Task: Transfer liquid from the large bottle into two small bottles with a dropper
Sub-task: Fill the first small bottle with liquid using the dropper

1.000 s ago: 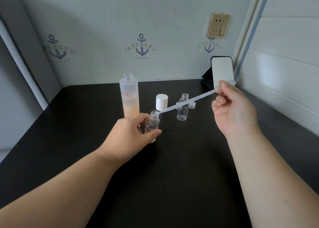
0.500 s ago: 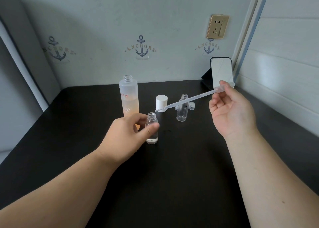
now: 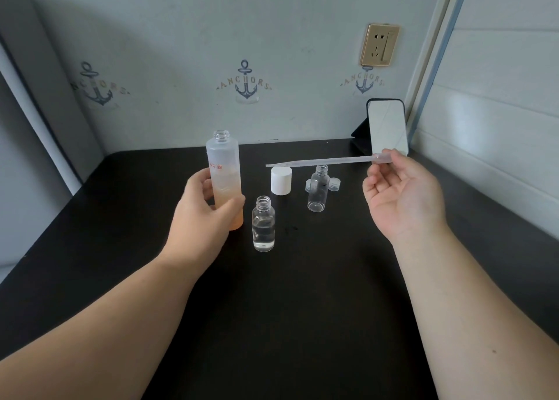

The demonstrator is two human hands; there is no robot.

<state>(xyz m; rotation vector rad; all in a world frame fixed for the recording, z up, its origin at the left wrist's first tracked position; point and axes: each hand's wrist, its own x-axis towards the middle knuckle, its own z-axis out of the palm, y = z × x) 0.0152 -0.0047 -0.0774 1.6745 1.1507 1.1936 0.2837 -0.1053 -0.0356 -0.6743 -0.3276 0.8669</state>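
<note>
A black table carries everything, its far edge against the wall. Left of the middle stands the large bottle, uncapped and upright. Just beside it, nearer the front edge, stands a small bottle, open, with clear liquid inside. Farther back sits a white cap. Right of that stands a second small bottle, which looks empty, with two small clear caps behind it. A propped phone occupies the far right corner.
</note>
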